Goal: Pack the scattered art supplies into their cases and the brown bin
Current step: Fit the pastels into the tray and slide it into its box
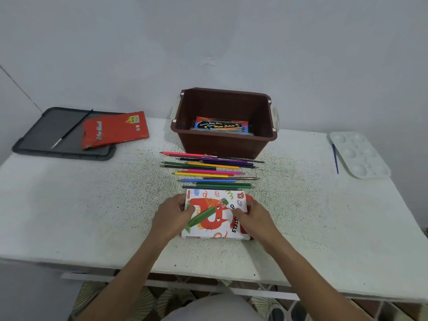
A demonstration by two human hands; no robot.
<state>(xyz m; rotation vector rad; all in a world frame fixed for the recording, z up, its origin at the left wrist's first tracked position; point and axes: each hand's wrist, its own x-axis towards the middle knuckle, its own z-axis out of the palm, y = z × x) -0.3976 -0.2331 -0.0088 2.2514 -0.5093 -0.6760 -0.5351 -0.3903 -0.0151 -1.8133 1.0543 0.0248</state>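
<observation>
Both hands hold the oil pastels box (215,214), low in the middle of the frame, flat on the bench (92,216). The left hand (172,218) grips its left end. The right hand (257,216) grips its right end, where a red bit (248,197) peeks out (maybe the inside tray). I think the box is being shut. Next it should be lifted over the colour pencils (208,172) into the brown bin (222,144). Its long side runs left to right, and its words read downward.
</observation>
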